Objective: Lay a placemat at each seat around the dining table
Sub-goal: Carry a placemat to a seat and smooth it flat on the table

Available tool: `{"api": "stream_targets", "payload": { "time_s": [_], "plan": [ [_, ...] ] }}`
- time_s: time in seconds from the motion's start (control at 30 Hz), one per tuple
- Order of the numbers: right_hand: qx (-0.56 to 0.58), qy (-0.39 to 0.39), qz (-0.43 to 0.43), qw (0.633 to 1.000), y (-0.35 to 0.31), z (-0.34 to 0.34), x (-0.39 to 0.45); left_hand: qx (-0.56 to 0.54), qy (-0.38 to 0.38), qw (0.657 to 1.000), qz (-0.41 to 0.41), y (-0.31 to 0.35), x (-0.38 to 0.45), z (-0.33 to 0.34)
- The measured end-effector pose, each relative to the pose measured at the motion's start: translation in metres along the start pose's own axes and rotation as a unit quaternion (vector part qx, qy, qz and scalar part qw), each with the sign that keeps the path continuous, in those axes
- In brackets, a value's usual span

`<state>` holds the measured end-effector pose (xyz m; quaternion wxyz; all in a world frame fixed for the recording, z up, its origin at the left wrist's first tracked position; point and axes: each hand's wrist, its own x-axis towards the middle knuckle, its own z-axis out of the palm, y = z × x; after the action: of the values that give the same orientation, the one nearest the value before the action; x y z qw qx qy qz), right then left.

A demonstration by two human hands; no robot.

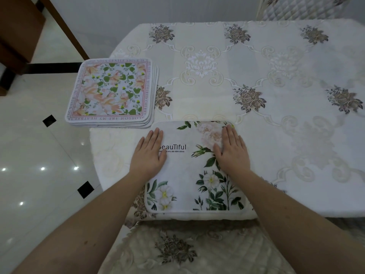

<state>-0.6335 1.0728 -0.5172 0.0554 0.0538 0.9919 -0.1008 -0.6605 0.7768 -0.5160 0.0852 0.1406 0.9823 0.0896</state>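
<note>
A white placemat (189, 175) printed with green leaves, white flowers and the word "Beautiful" lies flat at the table's near edge. My left hand (149, 153) rests palm down on its left part, fingers together and flat. My right hand (232, 149) presses flat on its right part, over the pale rose print. Neither hand grips anything. A stack of several square floral placemats (110, 91) with a lettered border sits at the table's left corner, just beyond and left of my left hand.
The dining table (276, 76) wears a white embroidered cloth with brown rose motifs. A padded chair seat (177, 248) stands right below me. Another quilted chair back (296, 8) is at the far side. Glossy tiled floor (39, 155) lies to the left, with wooden furniture (17, 30) beyond.
</note>
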Motion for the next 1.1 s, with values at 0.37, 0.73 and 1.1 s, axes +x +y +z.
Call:
{"api": "stream_targets", "payload": {
  "time_s": [0.37,0.73,1.1],
  "plan": [
    [0.057,0.037,0.033,0.997,-0.009,-0.004,-0.031,0.017,-0.018,1.0,-0.001,0.021,-0.021,-0.028],
    [0.029,0.01,-0.049,0.998,-0.074,0.025,-0.082,-0.014,0.009,1.0,0.022,0.078,-0.055,0.028],
    [0.022,-0.002,-0.061,0.998,-0.059,0.023,-0.086,0.042,-0.007,0.995,0.091,0.063,-0.064,0.025]
  ]
}}
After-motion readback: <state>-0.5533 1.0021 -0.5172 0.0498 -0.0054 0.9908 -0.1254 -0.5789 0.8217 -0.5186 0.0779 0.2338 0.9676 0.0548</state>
